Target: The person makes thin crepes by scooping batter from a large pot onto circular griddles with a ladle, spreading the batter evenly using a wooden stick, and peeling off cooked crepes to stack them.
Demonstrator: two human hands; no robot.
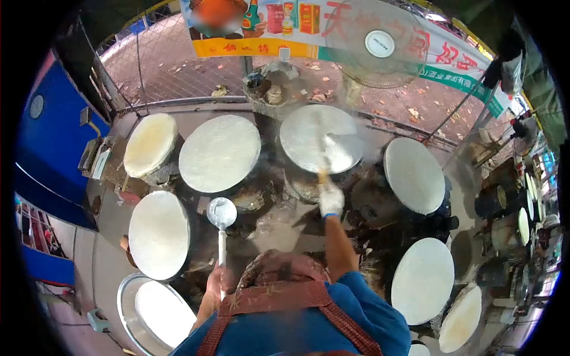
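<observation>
Ladle (222, 212) and spreader (339, 153) are the two tools I can make out on my feed, one to each hand. The left hand (218, 281) is closed around the ladle's pale handle, low beside the apron (285, 299), with the white-smeared bowl pointing away from the body, over the dark gap between the stoves. I see the right hand (331, 200), in a white covering with a blue edge at the wrist, gripping the spreader's yellowish handle at the end of an outstretched arm. The spreader's white head is blurred, and it lies over the right part of the central griddle (303, 133), a round surface coated in white; I cannot tell whether it touches. Just left of that sits another white-coated griddle (219, 153), and to the right a third griddle (414, 176). Nearer the body I have a lower-left griddle (159, 235) and a lower-right griddle (423, 281). At bottom left, a metal basin (127, 305) holds something smooth and white. Past the central griddle stands a fan (379, 43), in front of a printed banner (249, 48) on the fence (166, 65).
</observation>
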